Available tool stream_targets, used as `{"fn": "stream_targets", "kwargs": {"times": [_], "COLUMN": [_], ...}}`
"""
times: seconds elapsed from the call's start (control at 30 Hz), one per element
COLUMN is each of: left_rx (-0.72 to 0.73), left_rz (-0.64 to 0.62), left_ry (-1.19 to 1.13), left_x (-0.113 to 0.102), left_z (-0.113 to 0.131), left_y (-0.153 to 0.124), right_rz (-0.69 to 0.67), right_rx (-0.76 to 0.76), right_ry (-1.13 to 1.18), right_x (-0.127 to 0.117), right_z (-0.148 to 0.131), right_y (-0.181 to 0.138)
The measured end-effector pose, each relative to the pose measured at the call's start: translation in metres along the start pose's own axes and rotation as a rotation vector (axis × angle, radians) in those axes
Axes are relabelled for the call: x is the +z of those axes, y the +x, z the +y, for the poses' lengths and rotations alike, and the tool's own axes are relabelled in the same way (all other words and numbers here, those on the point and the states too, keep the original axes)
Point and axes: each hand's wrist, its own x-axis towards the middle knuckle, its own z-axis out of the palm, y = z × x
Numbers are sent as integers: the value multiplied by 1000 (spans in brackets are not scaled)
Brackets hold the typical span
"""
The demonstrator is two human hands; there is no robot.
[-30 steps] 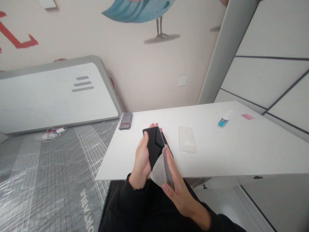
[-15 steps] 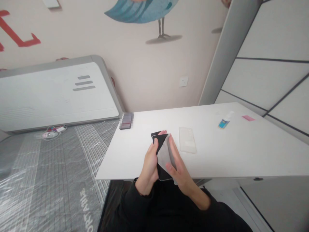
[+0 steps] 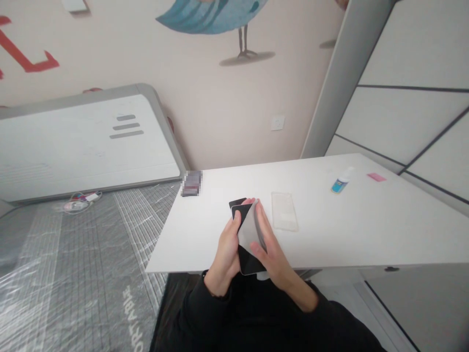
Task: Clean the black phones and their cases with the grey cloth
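Note:
A black phone [image 3: 249, 264] with a thin light rim is in my left hand [image 3: 227, 247], just over the table's front edge. My left thumb lies along its upper face, with the other fingers behind it. Past the phone's top left corner juts a small dark piece [image 3: 237, 201] that I cannot make out. A grey cloth [image 3: 247, 231] lies slantwise over the phone's face. My right hand [image 3: 274, 256] grips the cloth against the right side of the phone, fingers pointing up and thumb on top. Right of the hands, a clear phone case [image 3: 285, 211] lies flat.
On the white table [image 3: 366, 230], a small bottle with a blue label [image 3: 340, 185] and a pink slip [image 3: 376, 177] lie at the right. A pixelated dark item [image 3: 191, 184] sits at the back left corner. A whiteboard [image 3: 73, 146] leans on the wall; cables [image 3: 82, 202] lie on the floor.
My right hand and the cloth have shifted slightly on the phone, and the cloth's lower end hangs a little further left. My left hand and the phone have barely moved.

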Motion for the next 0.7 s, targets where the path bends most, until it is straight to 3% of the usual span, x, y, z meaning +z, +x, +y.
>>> {"fn": "stream_targets", "kwargs": {"times": [0.13,0.27,0.4,0.7], "left_rx": [35,115,47,3], "left_rz": [26,64,54,10], "left_ry": [10,-47,-97,-8], "left_x": [2,1,0,6], "left_z": [0,16,25,0], "left_y": [0,13,19,-6], "right_rz": [-11,-64,-95,-36], "right_rx": [8,13,5,-40], "right_ry": [9,25,19,-63], "right_x": [-2,7,12,-9], "right_z": [0,-8,-14,-9], "right_y": [6,-22,-45,8]}}
